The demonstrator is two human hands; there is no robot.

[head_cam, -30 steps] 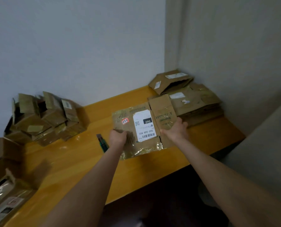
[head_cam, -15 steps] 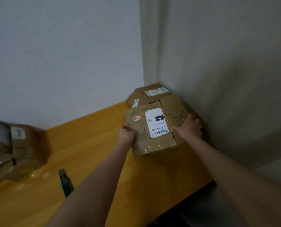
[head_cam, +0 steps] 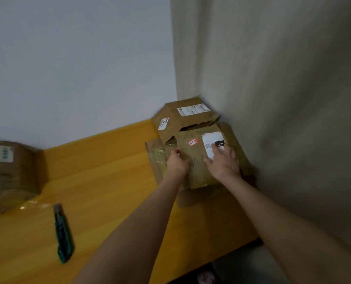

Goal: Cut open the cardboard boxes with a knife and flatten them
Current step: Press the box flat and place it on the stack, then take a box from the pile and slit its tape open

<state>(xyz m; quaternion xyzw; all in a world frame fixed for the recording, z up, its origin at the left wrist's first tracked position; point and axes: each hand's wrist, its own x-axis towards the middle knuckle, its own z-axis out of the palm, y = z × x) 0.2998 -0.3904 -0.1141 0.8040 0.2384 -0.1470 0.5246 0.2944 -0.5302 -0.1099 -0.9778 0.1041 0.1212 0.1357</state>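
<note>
My right grip (head_cam: 223,165) presses open-fingered on the flattened box (head_cam: 193,171) at the desk's (head_cam: 109,191) far right corner; left grip (head_cam: 176,165) pinches its edge, nearer the utility knife (head_cam: 63,232) lying front-to-back leftward

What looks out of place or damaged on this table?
The labelled box in the corner looks odd: it sits humped and tilted, its front edge ragged, while the flattened box in front of it lies flat.
</note>
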